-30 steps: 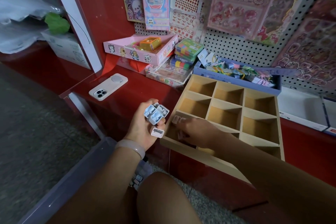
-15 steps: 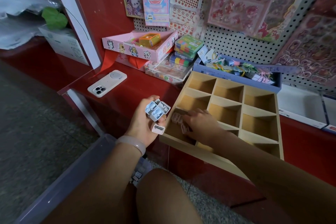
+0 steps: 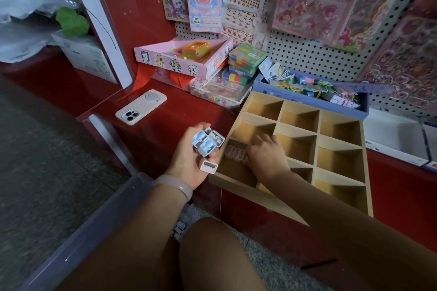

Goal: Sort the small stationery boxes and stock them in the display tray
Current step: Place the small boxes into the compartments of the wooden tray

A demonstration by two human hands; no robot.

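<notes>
**Small boxes going into a wooden tray**

At the bottom of the frame are a bare knee and two forearms, with a clear plastic bin (image 3: pixel 78 231) at lower left on the speckled floor. Just above centre, the left hand (image 3: pixel 189 160) is cupped palm-up, its fingers curled around a loose cluster of small pale-blue boxes (image 3: pixel 207 140), and one pink-edged box (image 3: pixel 208 167) is wedged low against the palm. To its right, the right hand (image 3: pixel 264 156) reaches into the near-left compartment of the wooden display tray (image 3: pixel 340 149). Its fingers rest on a short row of pinkish boxes (image 3: pixel 236 153) already standing there; whether they pinch one or only push, I cannot tell.

The boxes look light, stiff and smooth-sided, so a heaped handful could easily slip. They seem best taken singly, by two opposite faces. The tray's thin dividers leave little room for fingers beside a placed box.

Beyond the hands, a white phone (image 3: pixel 141 107) lies on the red surface at centre left. Behind the tray sit a blue tray of tags (image 3: pixel 312 94), stacked colourful cases (image 3: pixel 243 64) and a pink carton (image 3: pixel 182 59). Sticker sheets hang on a pegboard (image 3: pixel 307 59) across the top.
</notes>
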